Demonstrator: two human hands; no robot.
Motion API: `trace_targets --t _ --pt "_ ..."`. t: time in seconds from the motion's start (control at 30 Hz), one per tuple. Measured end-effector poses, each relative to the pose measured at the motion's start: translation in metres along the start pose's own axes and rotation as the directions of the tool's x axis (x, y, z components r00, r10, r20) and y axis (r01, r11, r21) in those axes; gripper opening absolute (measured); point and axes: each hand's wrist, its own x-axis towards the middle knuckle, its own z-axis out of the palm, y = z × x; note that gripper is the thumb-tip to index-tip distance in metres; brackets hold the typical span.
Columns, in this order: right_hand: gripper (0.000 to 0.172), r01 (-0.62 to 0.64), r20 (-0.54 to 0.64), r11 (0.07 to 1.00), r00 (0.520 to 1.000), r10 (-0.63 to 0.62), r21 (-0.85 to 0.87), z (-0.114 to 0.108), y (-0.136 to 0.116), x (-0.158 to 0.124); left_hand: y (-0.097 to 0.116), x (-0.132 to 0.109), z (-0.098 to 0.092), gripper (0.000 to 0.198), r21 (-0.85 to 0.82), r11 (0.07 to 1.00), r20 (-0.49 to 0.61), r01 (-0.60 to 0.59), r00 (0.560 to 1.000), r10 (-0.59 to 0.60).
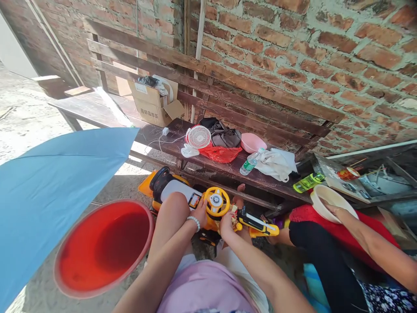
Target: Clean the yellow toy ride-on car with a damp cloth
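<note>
My left hand (199,214), a pale bead bracelet at its wrist, rests on a yellow and black ride-on toy car just left of its yellow steering wheel (216,201). Its fingers look stretched out, with the tips near the wheel's rim. My right hand (227,222) is at the wheel's lower right, fingers closed on a small beige, patterned thing (233,214) that I cannot make out. The toy car's grey seat (177,189) extends leftward by my knee. A yellow and black part (259,223) of it points right.
A red basin (148,243) sits at left under a blue umbrella (68,174). The wooden bench (208,167) holds a fan (199,137), bottle (249,163), red bag (221,153) and cardboard box (146,104). At right, another person's hand holds a cream bowl (347,204).
</note>
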Motion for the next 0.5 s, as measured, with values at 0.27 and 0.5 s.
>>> trace_targets --t 0.27,0.5 --pt "0.058 0.054 -0.131 0.988 0.991 -0.036 0.142 0.019 0.0 -0.033 0.0 -0.002 0.0 0.096 -0.081 0.997 -0.054 -0.015 0.998 0.011" --pt "0.063 0.387 -0.113 0.907 0.921 -0.372 0.166 0.031 -0.008 -0.039 0.003 -0.005 -0.001 0.097 -0.071 0.997 -0.037 -0.004 0.999 0.001"
